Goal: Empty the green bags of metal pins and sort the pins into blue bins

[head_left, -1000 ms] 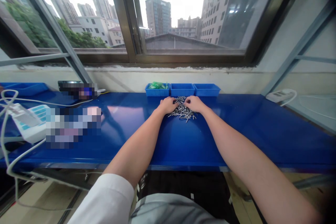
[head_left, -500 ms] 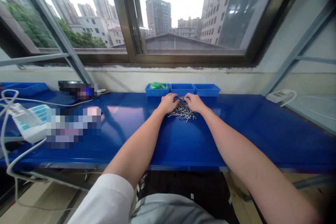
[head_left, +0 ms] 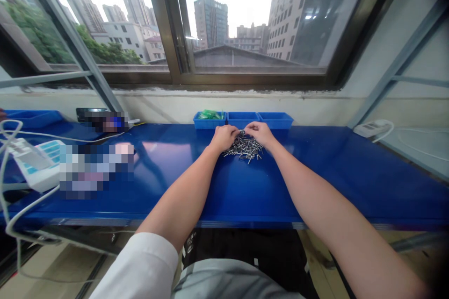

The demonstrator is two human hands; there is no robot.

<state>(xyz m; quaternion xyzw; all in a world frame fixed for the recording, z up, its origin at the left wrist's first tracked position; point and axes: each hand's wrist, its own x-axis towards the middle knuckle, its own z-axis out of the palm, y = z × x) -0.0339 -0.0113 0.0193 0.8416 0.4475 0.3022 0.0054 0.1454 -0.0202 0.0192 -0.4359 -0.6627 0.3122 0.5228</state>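
Observation:
A loose pile of small, thin, silvery metal pieces (head_left: 247,150), like pins or screws, lies on the blue table (head_left: 242,191). My left hand (head_left: 223,138) is at the pile's left edge, its fingers curled inward and closed. Opposite it, my right hand (head_left: 260,133) hovers over the pile's back right side with thumb and fingers pinched together. The fingertips of both hands nearly meet above the back of the pile. What each hand pinches is too small to make out.
Behind the pile stand three blue bins: the left bin (head_left: 209,124) holds green items (head_left: 210,114), beside the middle bin (head_left: 243,120) and right bin (head_left: 276,121). A white power strip (head_left: 42,163) with cables lies left, another white strip (head_left: 371,128) right.
My right hand has lifted slightly from the pile and its fingers have come together toward the left hand. My left hand has shifted only a little.

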